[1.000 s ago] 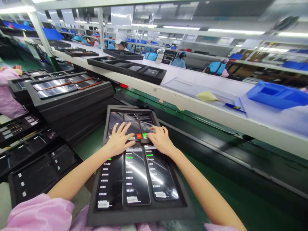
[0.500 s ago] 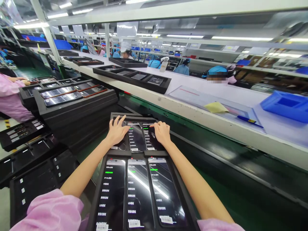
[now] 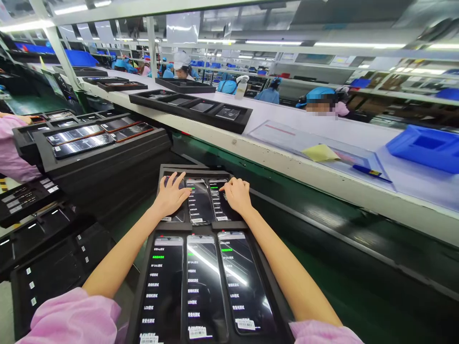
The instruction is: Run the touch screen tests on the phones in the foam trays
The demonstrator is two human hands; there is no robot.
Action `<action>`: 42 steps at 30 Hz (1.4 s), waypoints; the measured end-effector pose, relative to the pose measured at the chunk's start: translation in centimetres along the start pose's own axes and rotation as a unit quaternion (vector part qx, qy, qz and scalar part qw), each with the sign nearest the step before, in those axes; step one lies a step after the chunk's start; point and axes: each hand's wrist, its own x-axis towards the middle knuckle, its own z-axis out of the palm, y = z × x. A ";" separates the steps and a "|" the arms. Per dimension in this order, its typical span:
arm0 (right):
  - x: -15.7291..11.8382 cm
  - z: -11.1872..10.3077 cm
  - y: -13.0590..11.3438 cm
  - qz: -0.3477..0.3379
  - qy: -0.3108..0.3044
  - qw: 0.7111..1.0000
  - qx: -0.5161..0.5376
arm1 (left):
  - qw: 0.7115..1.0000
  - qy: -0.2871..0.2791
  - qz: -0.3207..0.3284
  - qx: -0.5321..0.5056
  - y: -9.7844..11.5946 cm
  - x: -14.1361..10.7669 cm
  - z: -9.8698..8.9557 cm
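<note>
The left hand (image 3: 170,196) hides much of the far-left phone (image 3: 177,214); the black tray (image 3: 173,227) runs off the bottom edge; the blue bin (image 3: 423,159) is cut at right; the right hand's (image 3: 237,196) fingertip contact seems unclear.

Six smartphones (image 3: 206,291) lie face up in a black foam tray (image 3: 175,227), in two rows of three. Five show black screens listing white text, one line green; the far left phone (image 3: 176,215) is partly hidden. White labels (image 3: 197,332) sit at their lower ends.
</note>
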 end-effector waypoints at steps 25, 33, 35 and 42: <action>-16.8 -6.8 -3.3 -0.122 -0.101 0.987 -0.024 | 0.759 0.098 -0.304 -0.567 3.6 -16.8 0.0; -15.2 -5.4 -7.0 -0.210 -0.198 0.957 -0.018 | 0.763 0.068 -0.285 -0.577 3.3 -17.4 0.1; -15.0 -5.0 -7.1 -0.214 -0.204 0.955 -0.018 | 0.769 0.065 -0.284 -0.569 3.1 -17.5 0.4; -16.0 -4.6 -5.6 -0.178 -0.110 0.978 0.011 | 0.792 0.064 -0.274 -0.541 3.3 -17.5 0.5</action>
